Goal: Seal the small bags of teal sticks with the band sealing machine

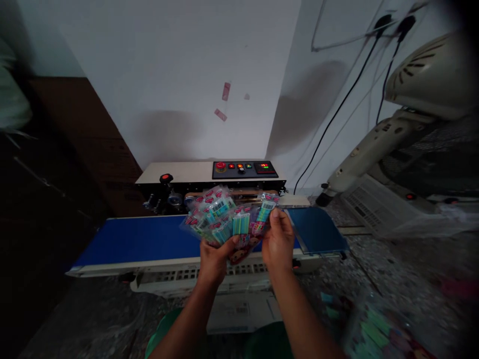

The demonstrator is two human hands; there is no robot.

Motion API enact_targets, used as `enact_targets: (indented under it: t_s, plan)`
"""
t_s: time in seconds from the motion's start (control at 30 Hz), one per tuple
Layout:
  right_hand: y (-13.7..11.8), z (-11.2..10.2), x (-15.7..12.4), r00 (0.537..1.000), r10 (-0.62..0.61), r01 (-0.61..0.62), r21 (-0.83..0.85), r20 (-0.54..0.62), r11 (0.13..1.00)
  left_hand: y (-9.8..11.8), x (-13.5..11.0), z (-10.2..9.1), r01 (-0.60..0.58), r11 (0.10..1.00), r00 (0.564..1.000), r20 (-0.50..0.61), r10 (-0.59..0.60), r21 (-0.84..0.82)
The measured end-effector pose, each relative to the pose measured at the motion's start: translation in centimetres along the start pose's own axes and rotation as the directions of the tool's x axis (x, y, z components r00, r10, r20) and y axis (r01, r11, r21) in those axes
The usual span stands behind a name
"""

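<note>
My left hand (217, 259) is closed around a fanned bunch of small clear packets (215, 214) with striped blue-green contents and barcode labels. At the bunch's right side, my right hand (279, 237) pinches one packet (266, 209) between thumb and fingers. Both hands are above the blue conveyor belt (149, 242) of a sealing machine (179, 172). Beneath the packets, a piece with a printed cartoon face (238, 256) shows in part. The packets cover the middle of the machine's front.
The machine's control panel (245, 169) has a red stop button and a lit display. A blue end plate (316, 229) lies at the belt's right. More packets (377, 329) lie blurred at lower right. A fan-like machine (430, 75) stands at right, and black cables (337, 109) run down the wall.
</note>
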State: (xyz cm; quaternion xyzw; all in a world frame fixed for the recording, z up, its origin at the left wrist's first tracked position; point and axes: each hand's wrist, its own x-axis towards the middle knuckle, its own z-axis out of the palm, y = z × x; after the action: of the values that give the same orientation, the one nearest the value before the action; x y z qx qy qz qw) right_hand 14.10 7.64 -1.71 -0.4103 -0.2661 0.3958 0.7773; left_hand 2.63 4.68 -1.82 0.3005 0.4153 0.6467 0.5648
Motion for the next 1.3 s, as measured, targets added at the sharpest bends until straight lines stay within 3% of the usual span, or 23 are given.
enact_targets:
  t_s: [0.13, 0.23, 0.37, 0.47, 0.6, 0.73, 0.83, 1.0, 1.1, 1.13, 1.2, 1.27, 1.3]
  plan:
    - [-0.7, -1.0, 0.9, 0.988, -0.154, 0.140, -0.285, -0.027, 0.948, -0.1, 0.0, -0.3, 0.018, 0.998, 1.000, -0.011, -0.017, 0.060]
    - [-1.6, -2.4, 2.2, 0.957, -0.286, 0.254, -0.578, 0.037, 0.776, -0.2, 0.0, -0.7, 0.028, 0.997, 1.000, -0.012, -0.027, 0.076]
    - [-2.2, -5.2, 4.9, 0.923, -0.357, 0.326, -0.783, 0.143, 0.530, 0.0, -0.1, -0.9, 0.049, 0.990, 0.999, -0.008, -0.048, 0.132]
    - [-2.1, -7.5, 7.4, 0.926, -0.344, 0.286, -0.889, 0.159, 0.357, 0.3, -0.2, -0.7, 0.057, 0.986, 0.998, -0.040, -0.051, 0.158]
    - [-1.9, -9.5, 10.2, 0.957, -0.281, 0.108, -0.986, 0.068, 0.131, 0.4, -0.2, -0.6, 0.068, 0.986, 0.996, -0.067, -0.058, 0.152]
    - [-1.2, -9.3, 11.6, 0.990, -0.142, -0.011, -0.999, -0.006, -0.035, 0.5, -0.2, -0.6, 0.061, 0.986, 0.998, -0.040, -0.055, 0.156]
    - [-0.3, -8.1, 12.0, 0.997, -0.076, -0.018, -0.997, -0.013, -0.072, 0.6, -0.1, -0.6, 0.086, 0.981, 0.996, -0.038, -0.081, 0.176]
    - [1.0, -6.0, 12.3, 0.999, -0.017, 0.030, -0.997, 0.032, -0.074, 0.4, 0.0, -0.7, 0.070, 0.991, 0.997, -0.052, -0.065, 0.111]
    - [0.8, -5.0, 11.0, 0.978, -0.120, 0.176, -0.984, 0.173, 0.013, 0.1, 0.2, -1.1, 0.081, 0.991, 0.997, -0.010, -0.081, 0.108]
    - [0.5, -4.6, 10.1, 0.961, -0.158, 0.244, -0.964, 0.226, 0.103, 0.0, 0.2, -1.2, 0.085, 0.990, 0.996, -0.003, -0.085, 0.115]
    - [-0.3, -3.8, 7.7, 0.939, -0.136, 0.344, -0.856, 0.316, 0.386, -0.2, 0.4, -1.4, 0.083, 0.989, 0.997, -0.003, -0.083, 0.124]
    - [-0.9, -3.0, 5.0, 0.910, 0.029, 0.280, -0.667, 0.413, 0.690, -0.2, 0.5, -1.4, 0.058, 0.991, 0.998, -0.002, -0.058, 0.116]
    - [-1.0, -2.6, 3.7, 0.887, 0.104, 0.205, -0.584, 0.451, 0.786, -0.2, 0.5, -1.4, 0.042, 0.993, 0.999, 0.001, -0.042, 0.111]
